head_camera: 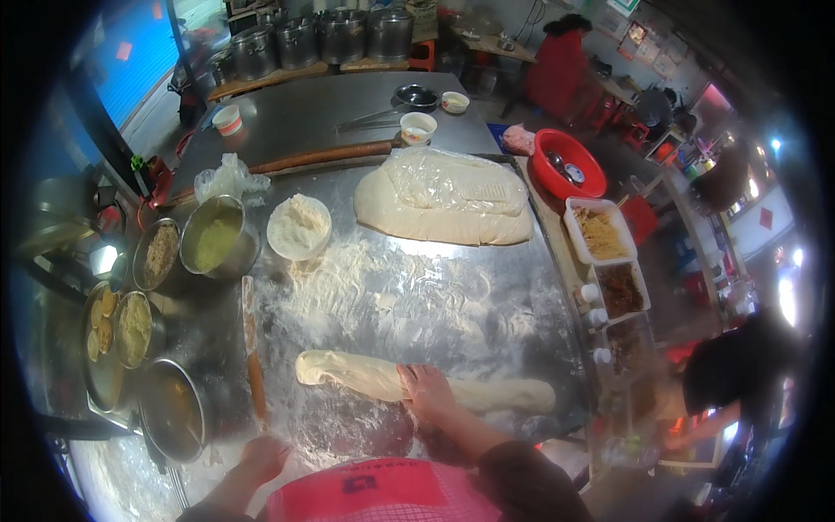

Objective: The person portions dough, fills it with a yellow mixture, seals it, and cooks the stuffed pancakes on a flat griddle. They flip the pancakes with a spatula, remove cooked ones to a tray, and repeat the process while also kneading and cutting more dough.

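Observation:
A long roll of pale dough lies crosswise on the floured metal worktop before me. My right hand rests over its middle, fingers bent across the top. Whether it grips or only presses the dough does not show. Lower left, my left hand is near the worktop's front edge, just below the handle end of a thin wooden rolling pin. Its fingers look curled, but what is inside them is hidden. Farther back sits a large slab of dough, partly covered with clear plastic film.
A bowl of flour stands behind the roll. Metal pots and filling bowls line the left. On the right are a red basin and food tubs. A long rolling pin lies behind; a co-worker's arm shows far right.

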